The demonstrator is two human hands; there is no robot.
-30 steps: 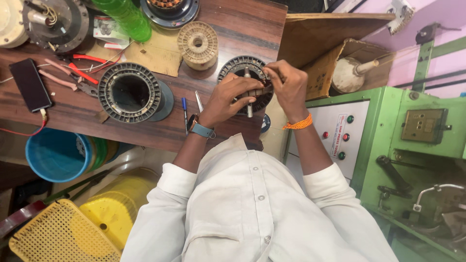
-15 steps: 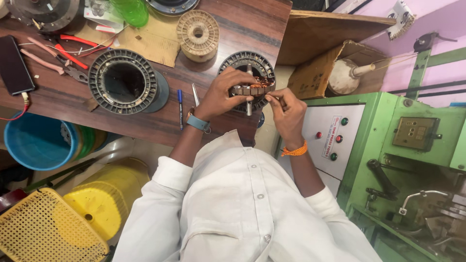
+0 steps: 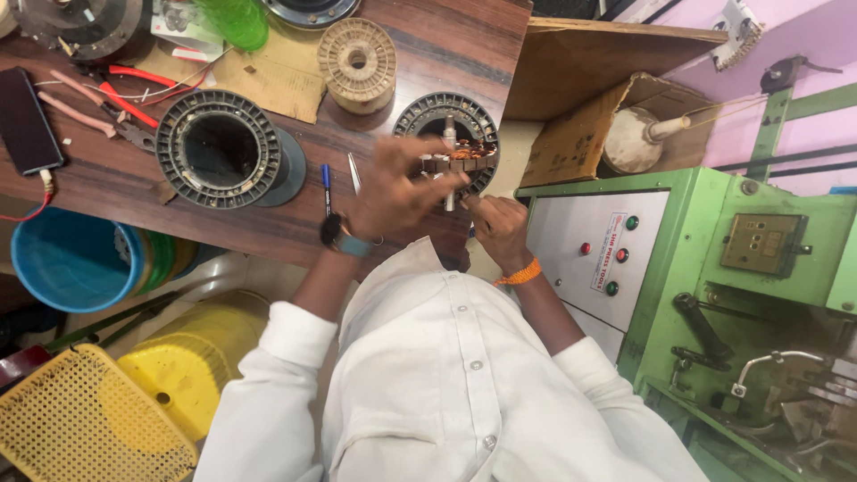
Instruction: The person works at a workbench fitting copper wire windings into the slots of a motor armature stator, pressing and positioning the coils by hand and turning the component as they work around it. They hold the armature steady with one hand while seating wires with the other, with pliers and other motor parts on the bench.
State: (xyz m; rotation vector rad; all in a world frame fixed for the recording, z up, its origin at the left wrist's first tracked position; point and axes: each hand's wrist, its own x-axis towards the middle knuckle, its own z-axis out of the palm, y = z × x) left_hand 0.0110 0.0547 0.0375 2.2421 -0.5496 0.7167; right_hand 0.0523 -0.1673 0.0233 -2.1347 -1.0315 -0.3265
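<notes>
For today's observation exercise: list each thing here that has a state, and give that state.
Left hand: holding the wound core.
Right hand: touching the core's shaft from below.
Wound core: lifted above the stator ring.
Second stator ring: lying flat, hollow.
Phone: cable plugged in.
Wire spool: upright.

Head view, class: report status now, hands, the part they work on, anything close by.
Left hand gripping wound core. Right hand at its lower edge, grip unclear. Core held over ribbed ring. Pen and wire spool nearby, not blocking.
</notes>
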